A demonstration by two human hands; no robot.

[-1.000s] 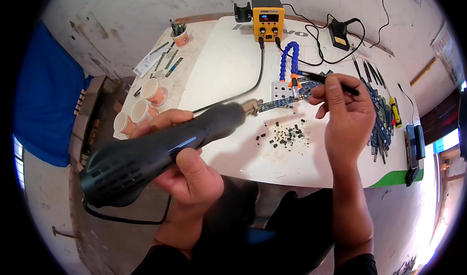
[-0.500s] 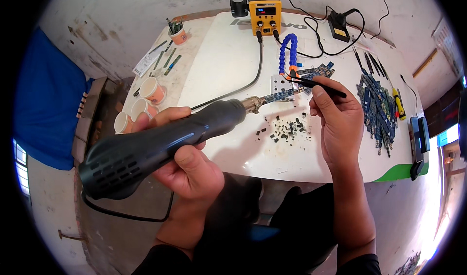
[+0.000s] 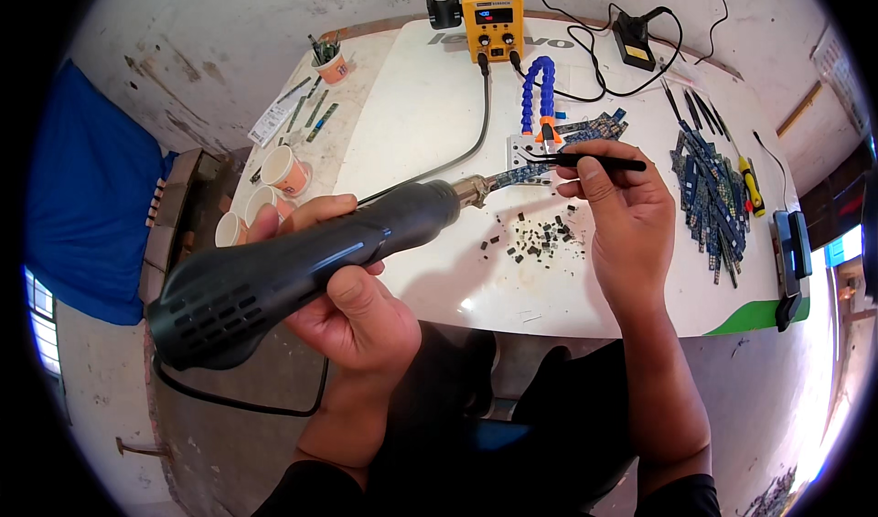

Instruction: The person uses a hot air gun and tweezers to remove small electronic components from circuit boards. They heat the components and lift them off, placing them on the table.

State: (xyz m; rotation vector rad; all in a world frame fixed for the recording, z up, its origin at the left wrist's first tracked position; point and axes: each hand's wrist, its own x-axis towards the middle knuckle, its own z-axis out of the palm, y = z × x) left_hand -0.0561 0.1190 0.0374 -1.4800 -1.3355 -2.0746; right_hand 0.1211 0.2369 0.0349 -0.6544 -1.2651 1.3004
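My left hand (image 3: 361, 311) is wrapped around a black hot air gun (image 3: 302, 270), its metal nozzle aimed at a narrow blue circuit board strip (image 3: 523, 176). Behind that strip sits a metal holder plate (image 3: 520, 148). My right hand (image 3: 626, 220) pinches black tweezers (image 3: 599, 162), whose bent tips hover at or just above the strip; whether they touch it I cannot tell. Small black chips (image 3: 546, 236) lie scattered on the white table in front of the strip.
A yellow soldering station (image 3: 492, 23) stands at the back, with a soldering iron stand (image 3: 633, 41) to its right. A blue flexible hose (image 3: 528, 96) arches by the holder. Circuit strips (image 3: 712, 197) are heaped at right, beside a yellow screwdriver (image 3: 752, 186). Paper cups (image 3: 285, 171) stand at left.
My right hand has shifted slightly left and down, bringing the tweezers flatter and their tips closer to the board strip. The hot air gun has barely moved.
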